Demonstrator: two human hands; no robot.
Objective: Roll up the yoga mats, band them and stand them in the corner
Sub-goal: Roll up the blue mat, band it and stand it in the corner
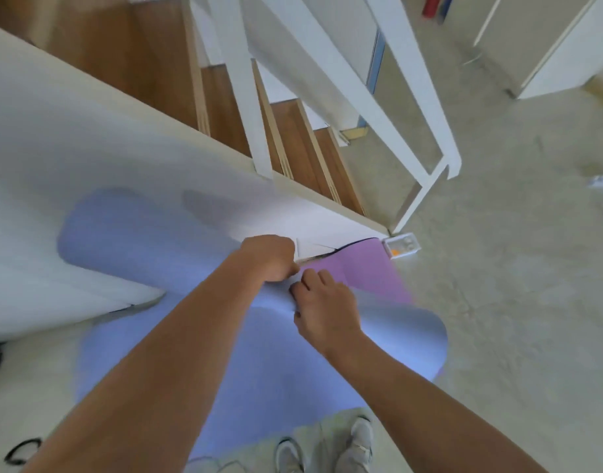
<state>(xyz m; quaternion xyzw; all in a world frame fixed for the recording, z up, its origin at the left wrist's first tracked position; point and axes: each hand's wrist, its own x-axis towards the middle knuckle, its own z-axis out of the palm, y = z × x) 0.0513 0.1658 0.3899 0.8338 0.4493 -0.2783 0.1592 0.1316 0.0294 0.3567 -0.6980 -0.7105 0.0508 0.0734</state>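
You stand at the foot of the staircase, and the blue mat is up off the floor in front of you, draped and billowing between your shoes and the white side panel of the stairs. Your left hand is clenched around the mat's top edge, knuckles toward the stairs. Your right hand sits just beside it, fingers curled and pinching the same edge. Both hands meet close to the lower corner of the staircase.

A purple mat lies partly under the blue one, its far end touching the base of the stairs near a small white box. It is not rolled.

My reading is that you are still at the start of the work: gathering or straightening the blue mat before any rolling. No tight roll shows in it, and I see no band on it. A dark loop lies on the floor well to the left of the staircase; it may be a band, but it is too blurred to say.

Next, I judge, you need to lay the blue mat flat away from the stairs, square up one short end, and begin a firm, even roll. Watch that the loose right side does not fold under itself.
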